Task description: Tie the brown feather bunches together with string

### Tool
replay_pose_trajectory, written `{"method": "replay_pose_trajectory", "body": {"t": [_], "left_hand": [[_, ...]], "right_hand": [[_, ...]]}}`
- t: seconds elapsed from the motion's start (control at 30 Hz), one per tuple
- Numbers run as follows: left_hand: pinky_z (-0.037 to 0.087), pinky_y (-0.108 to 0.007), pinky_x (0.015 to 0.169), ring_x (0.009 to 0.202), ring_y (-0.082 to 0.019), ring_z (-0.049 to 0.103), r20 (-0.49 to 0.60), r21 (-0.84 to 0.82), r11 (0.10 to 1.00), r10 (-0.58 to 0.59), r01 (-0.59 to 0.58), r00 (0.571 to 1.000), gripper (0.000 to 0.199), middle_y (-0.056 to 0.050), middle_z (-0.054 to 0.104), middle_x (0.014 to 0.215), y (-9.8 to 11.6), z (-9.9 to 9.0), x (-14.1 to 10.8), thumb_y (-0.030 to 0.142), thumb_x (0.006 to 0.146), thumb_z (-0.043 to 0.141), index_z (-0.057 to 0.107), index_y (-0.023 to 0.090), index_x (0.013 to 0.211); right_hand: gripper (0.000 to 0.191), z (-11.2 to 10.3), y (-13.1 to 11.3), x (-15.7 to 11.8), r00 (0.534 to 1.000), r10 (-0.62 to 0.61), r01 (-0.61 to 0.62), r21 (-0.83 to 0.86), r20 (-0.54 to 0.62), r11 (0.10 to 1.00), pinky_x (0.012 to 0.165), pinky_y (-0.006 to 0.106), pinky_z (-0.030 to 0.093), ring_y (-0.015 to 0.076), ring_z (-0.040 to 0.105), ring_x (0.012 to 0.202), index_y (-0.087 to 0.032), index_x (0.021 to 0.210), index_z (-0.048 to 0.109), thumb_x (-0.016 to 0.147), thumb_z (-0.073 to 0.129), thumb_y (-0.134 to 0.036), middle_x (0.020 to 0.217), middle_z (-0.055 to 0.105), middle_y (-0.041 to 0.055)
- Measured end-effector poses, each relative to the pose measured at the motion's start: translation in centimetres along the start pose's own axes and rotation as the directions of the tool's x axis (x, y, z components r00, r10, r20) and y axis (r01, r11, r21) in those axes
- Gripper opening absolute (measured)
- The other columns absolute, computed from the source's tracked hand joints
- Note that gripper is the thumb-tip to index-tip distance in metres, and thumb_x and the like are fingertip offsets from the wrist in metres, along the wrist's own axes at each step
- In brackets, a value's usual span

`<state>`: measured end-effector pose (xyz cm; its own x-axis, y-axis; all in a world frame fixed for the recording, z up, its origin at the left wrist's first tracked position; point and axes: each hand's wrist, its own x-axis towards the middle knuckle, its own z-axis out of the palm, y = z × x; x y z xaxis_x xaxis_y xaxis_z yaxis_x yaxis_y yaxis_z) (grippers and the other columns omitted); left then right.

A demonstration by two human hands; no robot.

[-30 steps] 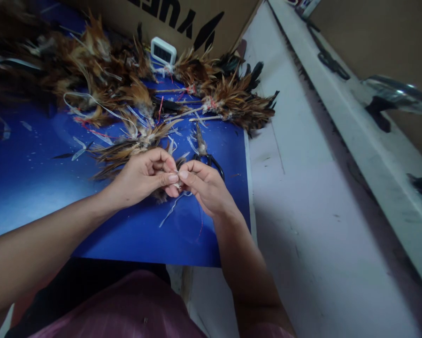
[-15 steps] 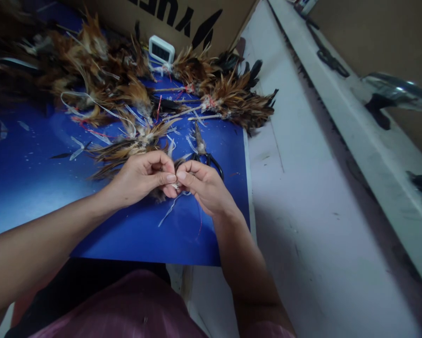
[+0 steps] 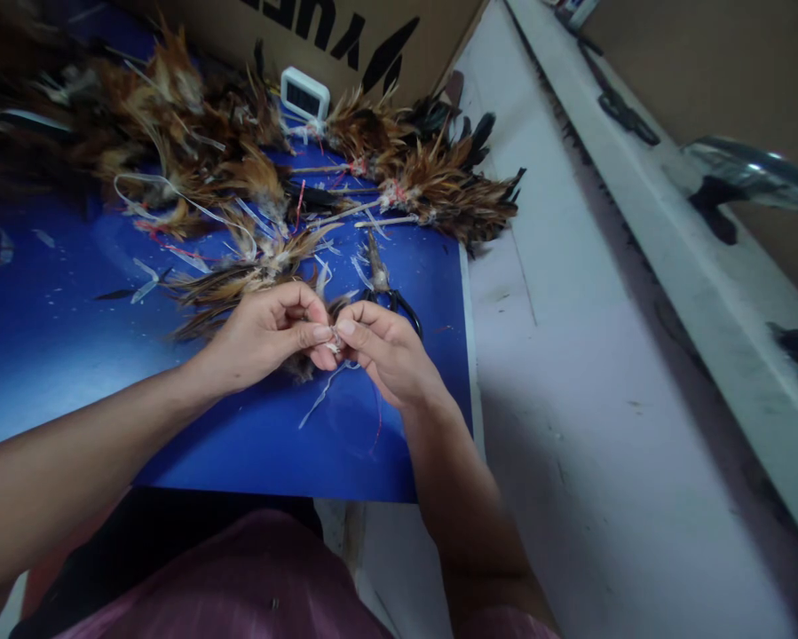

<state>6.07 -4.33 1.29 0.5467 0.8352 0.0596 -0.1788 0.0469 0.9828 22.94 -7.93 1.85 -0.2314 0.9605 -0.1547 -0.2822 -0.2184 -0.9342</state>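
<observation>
Both hands meet over the blue table, thumbs and fingers pinched. My left hand (image 3: 275, 335) is closed on a small feather bundle (image 3: 300, 366), whose fluffy part shows below its fingers. My right hand (image 3: 389, 348) pinches at the pale end of the same bundle; the fingers hide exactly what it grips. Thin white strands (image 3: 323, 397) hang below the fingertips. Beyond my left hand lies a bunch of brown feathers (image 3: 258, 271). Black-handled scissors (image 3: 399, 306) lie just behind my right hand, partly hidden by it.
Feather bunches on sticks (image 3: 438, 191) lie at the back right of the blue table (image 3: 265, 453), near a small white device (image 3: 304, 94). A large feather pile (image 3: 192, 115) covers the back left. Behind stands a cardboard box (image 3: 431, 49); a pale wall (image 3: 572, 355) is at right.
The fingertips have parted very slightly, and a bit more of the pale end shows between them. Everything else looks the same.
</observation>
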Motion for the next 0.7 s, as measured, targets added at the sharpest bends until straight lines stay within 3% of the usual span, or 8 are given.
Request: {"method": "replay_pose_trajectory", "body": {"t": [0.2,0.37,0.7], "left_hand": [[0.059,-0.024,0.059,0.059,-0.016,0.071,-0.006,0.019,1.0,-0.013,0.013,1.0,0.018,-0.002,0.072,0.063,0.17,0.0,-0.09,0.025,0.08,0.072,0.057,0.016,0.078],[0.059,-0.025,0.06,0.06,-0.016,0.071,-0.024,0.05,0.998,-0.026,0.027,0.999,0.019,-0.002,0.073,0.063,0.35,0.12,-0.18,0.026,0.08,0.072,0.056,0.016,0.079],[0.056,-0.021,0.058,0.059,-0.014,0.07,-0.046,0.014,0.996,-0.088,0.089,0.995,0.018,-0.003,0.073,0.063,0.34,0.11,-0.26,0.024,0.081,0.071,0.056,0.015,0.079]], "right_hand": [[0.027,-0.07,0.02,-0.03,1.0,-0.007,0.007,-0.024,-0.002,1.0,0.063,0.025,0.05,0.0085,0.058,0.062,-0.018,0.077,0.058,0.077,0.074,-0.04,0.068,0.06,-0.0037],[0.024,-0.01,0.03,-0.14,0.994,-0.104,0.1,-0.155,-0.022,0.983,0.064,0.025,0.05,0.0084,0.058,0.062,-0.018,0.079,0.057,0.082,0.069,-0.039,0.067,0.06,-0.0039],[0.012,0.03,-0.32,-0.51,0.933,-0.357,0.314,-0.571,0.039,0.758,0.064,0.024,0.045,0.0088,0.054,0.067,-0.02,0.083,0.056,0.091,0.057,-0.029,0.075,0.058,-0.0028]]}}
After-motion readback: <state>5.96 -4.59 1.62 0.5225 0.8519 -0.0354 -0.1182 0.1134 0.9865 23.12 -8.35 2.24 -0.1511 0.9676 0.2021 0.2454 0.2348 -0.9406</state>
